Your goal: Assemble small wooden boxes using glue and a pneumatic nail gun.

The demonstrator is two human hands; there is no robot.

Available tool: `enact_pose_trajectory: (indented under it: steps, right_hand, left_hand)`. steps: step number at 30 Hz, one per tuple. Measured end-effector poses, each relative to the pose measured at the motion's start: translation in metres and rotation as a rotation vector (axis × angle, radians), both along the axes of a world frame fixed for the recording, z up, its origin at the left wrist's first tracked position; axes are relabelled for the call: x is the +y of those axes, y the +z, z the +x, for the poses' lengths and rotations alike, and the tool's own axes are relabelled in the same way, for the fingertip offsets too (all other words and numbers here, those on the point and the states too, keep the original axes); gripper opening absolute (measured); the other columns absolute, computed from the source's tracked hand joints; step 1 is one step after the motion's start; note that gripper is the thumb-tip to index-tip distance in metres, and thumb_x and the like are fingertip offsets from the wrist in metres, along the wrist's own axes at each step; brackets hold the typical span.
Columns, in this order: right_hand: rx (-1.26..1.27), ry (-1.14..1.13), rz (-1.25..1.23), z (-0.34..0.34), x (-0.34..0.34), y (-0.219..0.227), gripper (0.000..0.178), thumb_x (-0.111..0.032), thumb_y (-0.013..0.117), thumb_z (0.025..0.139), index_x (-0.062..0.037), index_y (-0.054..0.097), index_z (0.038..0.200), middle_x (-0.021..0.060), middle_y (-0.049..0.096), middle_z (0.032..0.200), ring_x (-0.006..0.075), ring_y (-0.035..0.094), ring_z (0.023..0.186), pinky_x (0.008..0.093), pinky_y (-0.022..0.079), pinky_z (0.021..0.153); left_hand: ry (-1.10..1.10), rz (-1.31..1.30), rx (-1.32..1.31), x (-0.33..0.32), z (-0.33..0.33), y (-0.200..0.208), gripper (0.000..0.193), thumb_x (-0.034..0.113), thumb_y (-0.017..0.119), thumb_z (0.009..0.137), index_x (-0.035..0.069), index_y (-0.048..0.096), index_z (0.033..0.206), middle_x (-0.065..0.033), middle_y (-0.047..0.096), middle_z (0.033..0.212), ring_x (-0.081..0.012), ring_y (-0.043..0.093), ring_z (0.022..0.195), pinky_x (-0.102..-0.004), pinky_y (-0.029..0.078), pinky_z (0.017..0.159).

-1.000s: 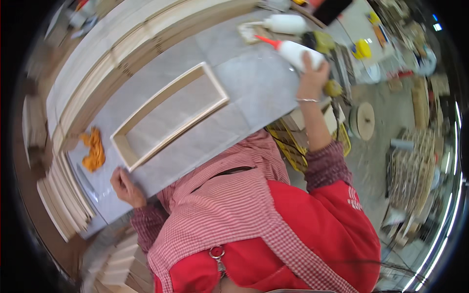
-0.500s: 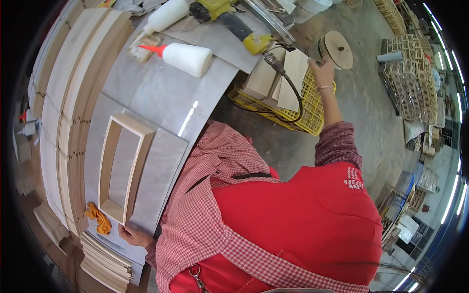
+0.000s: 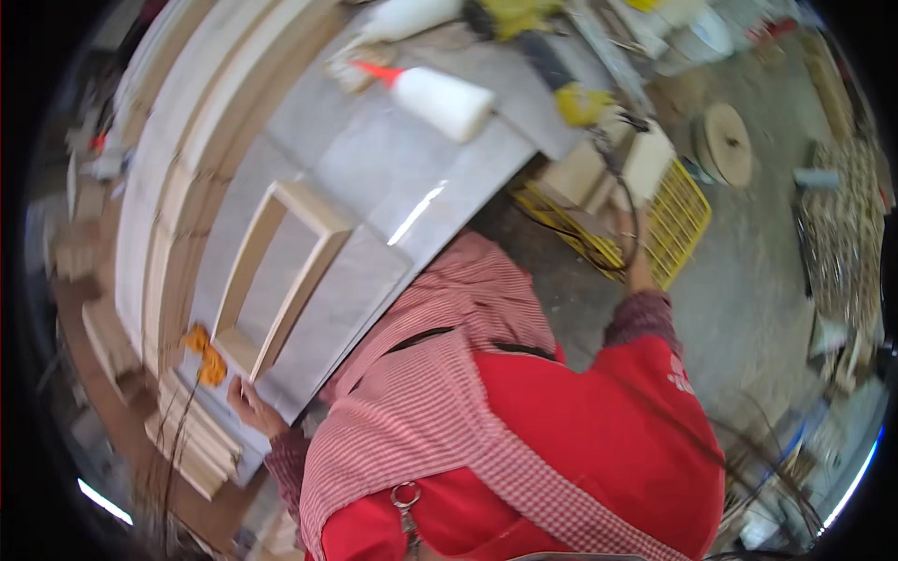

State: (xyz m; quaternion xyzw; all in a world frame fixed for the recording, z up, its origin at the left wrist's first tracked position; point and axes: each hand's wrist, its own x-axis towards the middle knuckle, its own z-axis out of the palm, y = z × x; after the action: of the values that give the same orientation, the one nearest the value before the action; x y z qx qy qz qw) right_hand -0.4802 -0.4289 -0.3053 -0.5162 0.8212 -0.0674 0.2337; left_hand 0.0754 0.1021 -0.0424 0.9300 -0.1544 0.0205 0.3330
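Since half a second ago, the right hand (image 3: 625,217) has left the spot by the round wooden reel (image 3: 728,145) and dropped to the near end of the boards (image 3: 649,164) in the yellow crate (image 3: 690,220). Meanwhile the rectangular wooden frame (image 3: 301,299) keeps its place on the grey table (image 3: 341,154), lying slantwise near the front edge.

At its near corner is the left hand (image 3: 257,411), partly curled, its fingertips at the wood; whether they pinch it or merely rest there I cannot tell. The left wrist is low at the table's edge, with the forearm short in view and close to the body. An orange cloth (image 3: 206,357) lies just beside the frame's near end, and stacked wooden panels (image 3: 178,210) line the table's far left side.

Further along the table lie a white bottle with a red nozzle (image 3: 444,103) and a yellow-and-black power tool (image 3: 582,105). Off to the right, the right arm stretches forward and down beside the table. A dark cable (image 3: 637,224) crosses in front of that hand, which is blurred, so I cannot tell how far its fingers are open or whether they hold a board.
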Motion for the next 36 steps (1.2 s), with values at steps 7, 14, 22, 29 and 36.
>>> enact_pose_trajectory:
  steps: [7,14,22,29,36]
  right_hand:
    - [-0.221,0.200,-0.671,0.055,-0.049,0.232,0.065,-0.036,0.081,0.068,0.0009,0.056,0.115,0.0174,0.059,0.108,0.0219,0.057,0.089,0.0318,0.047,0.079]
    - [-0.593,1.559,-0.768,0.282,0.039,0.384,0.066,-0.017,0.075,0.062,-0.0089,0.052,0.124,0.0109,0.053,0.126,0.0303,0.050,0.110,0.0421,0.038,0.096]
    - [-0.854,2.069,-0.516,0.373,0.131,0.352,0.056,-0.033,0.070,0.062,-0.0087,0.057,0.110,0.0175,0.045,0.128,0.0341,0.040,0.117,0.0487,0.031,0.098]
    - [-0.948,1.567,-0.495,0.376,0.101,0.330,0.042,-0.020,0.069,0.073,-0.0061,0.060,0.112,0.0087,0.055,0.121,0.0275,0.047,0.113,0.0393,0.037,0.098]
    - [-1.007,1.244,-0.094,0.358,0.105,0.303,0.027,-0.008,0.064,0.078,-0.0030,0.064,0.105,0.0092,0.062,0.104,0.0209,0.057,0.092,0.0285,0.045,0.083]
  left_hand:
    - [-0.104,0.023,-0.278,-0.082,-0.001,0.097,0.026,0.016,0.057,0.090,0.002,0.055,0.112,-0.0135,0.054,0.119,-0.0251,0.051,0.109,-0.0353,0.039,0.096]
    - [-0.981,0.260,-0.567,-0.227,-0.057,0.174,0.063,0.044,0.065,0.079,0.011,0.048,0.129,-0.0157,0.034,0.144,-0.0365,0.024,0.137,-0.0500,0.023,0.111]
    - [-1.150,0.481,-0.188,-0.210,-0.060,0.138,0.081,0.057,0.062,0.075,0.011,0.040,0.138,-0.0212,0.029,0.144,-0.0399,0.033,0.127,-0.0510,0.030,0.104]
    - [-0.902,0.483,-0.052,-0.199,-0.009,0.120,0.083,0.046,0.074,0.064,0.019,0.045,0.136,-0.0247,0.037,0.134,-0.0398,0.045,0.111,-0.0515,0.040,0.092]
    - [-0.881,0.466,0.010,-0.233,0.003,0.116,0.080,0.045,0.074,0.063,0.019,0.048,0.135,-0.0230,0.038,0.134,-0.0391,0.044,0.115,-0.0489,0.040,0.094]
